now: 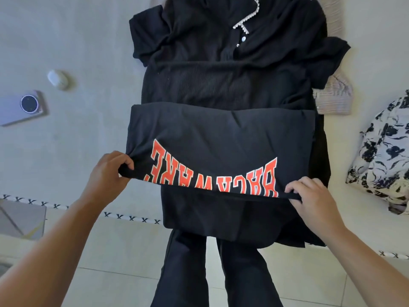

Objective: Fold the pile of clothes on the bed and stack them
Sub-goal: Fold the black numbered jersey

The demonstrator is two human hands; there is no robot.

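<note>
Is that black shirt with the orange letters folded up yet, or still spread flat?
Partly folded. The black shirt with orange letters is doubled over, and the left hand and right hand pinch its near corners.

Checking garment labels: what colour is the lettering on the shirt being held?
Orange-red with a pale outline, on the black shirt; head view.

The printed shirt (221,138) lies between the left hand (108,171) and right hand (312,198), on other garments (221,63). The phone (22,108) lies far left of the left hand, the flowered cloth (385,151) right of the right hand.
</note>
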